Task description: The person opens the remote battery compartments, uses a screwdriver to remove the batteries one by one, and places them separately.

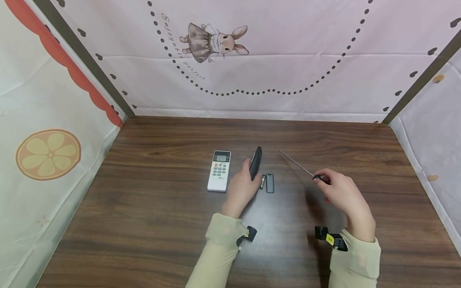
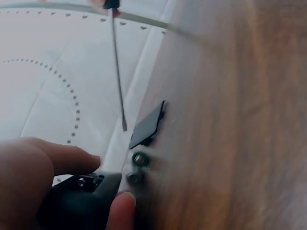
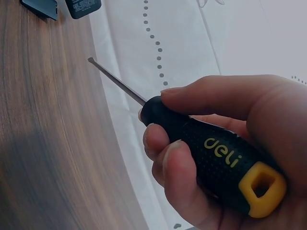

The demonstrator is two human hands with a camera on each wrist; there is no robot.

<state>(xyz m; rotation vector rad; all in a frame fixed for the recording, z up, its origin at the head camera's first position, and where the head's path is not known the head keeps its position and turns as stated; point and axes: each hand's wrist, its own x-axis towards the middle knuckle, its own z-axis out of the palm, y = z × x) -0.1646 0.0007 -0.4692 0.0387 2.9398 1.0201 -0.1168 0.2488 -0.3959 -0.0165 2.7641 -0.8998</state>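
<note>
My left hand [image 1: 242, 187] grips a black remote control [image 1: 255, 163], tilted up on its edge. In the left wrist view, metal contacts show at the end of the remote, between finger and thumb. Just right of this hand, two small batteries [image 2: 140, 159] lie side by side, next to a dark battery cover [image 1: 270, 183] on the table. On the right, my right hand [image 1: 343, 194] holds a screwdriver [image 3: 206, 148] by its black and yellow handle, fingers curled round it. Its thin metal shaft points up and left, toward the far side of the table.
A white remote control [image 1: 219, 171] with a small display lies face up, left of my left hand. The brown wooden table [image 1: 144, 224] is bordered by printed cloth walls [image 1: 273, 72] at the back and both sides.
</note>
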